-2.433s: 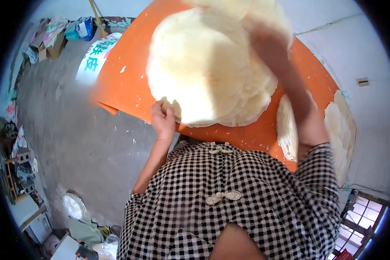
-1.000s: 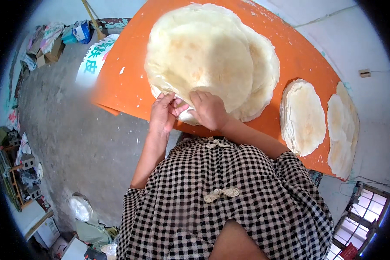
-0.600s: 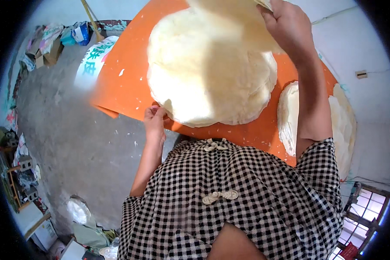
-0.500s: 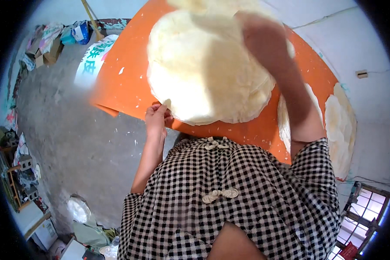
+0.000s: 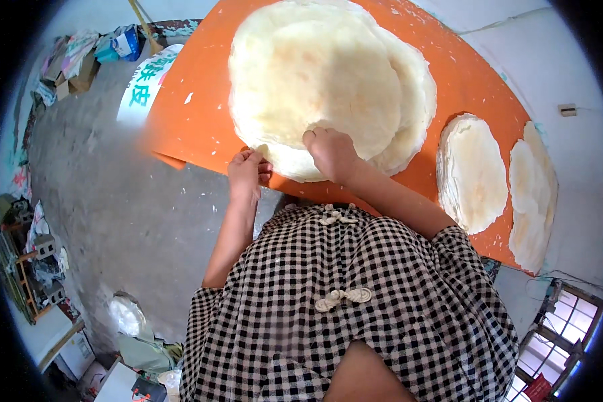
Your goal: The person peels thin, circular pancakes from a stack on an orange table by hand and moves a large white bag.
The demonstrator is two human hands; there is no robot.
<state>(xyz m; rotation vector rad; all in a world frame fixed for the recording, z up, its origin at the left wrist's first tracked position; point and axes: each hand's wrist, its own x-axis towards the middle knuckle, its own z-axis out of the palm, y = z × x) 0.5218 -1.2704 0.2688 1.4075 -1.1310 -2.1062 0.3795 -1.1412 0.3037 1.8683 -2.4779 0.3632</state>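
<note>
Large, thin, round pale flatbreads point(image 5: 301, 74) lie in overlapping layers on the orange tabletop point(image 5: 194, 127) in front of me. My left hand point(image 5: 246, 173) pinches the near-left rim of the flatbread layers between thumb and fingers. Over the near part of these layers, my right hand point(image 5: 335, 155) is closed on the near edge of the smaller top flatbread, its fingertips bent down and partly hidden. A shadow falls across the middle of the top sheet.
To the right stands another flatbread stack point(image 5: 472, 174), with more sheets point(image 5: 530, 201) at the table's right end. A white sack with green print point(image 5: 144, 87) is left of the table. Boxes and bags point(image 5: 80, 67) lie by the far-left wall; a broom point(image 5: 144, 27) leans nearby.
My right hand has come from the far right of the flatbreads to near my left hand. The top flatbread now lies nearer, its layers offset. My left hand stays at the rim.
</note>
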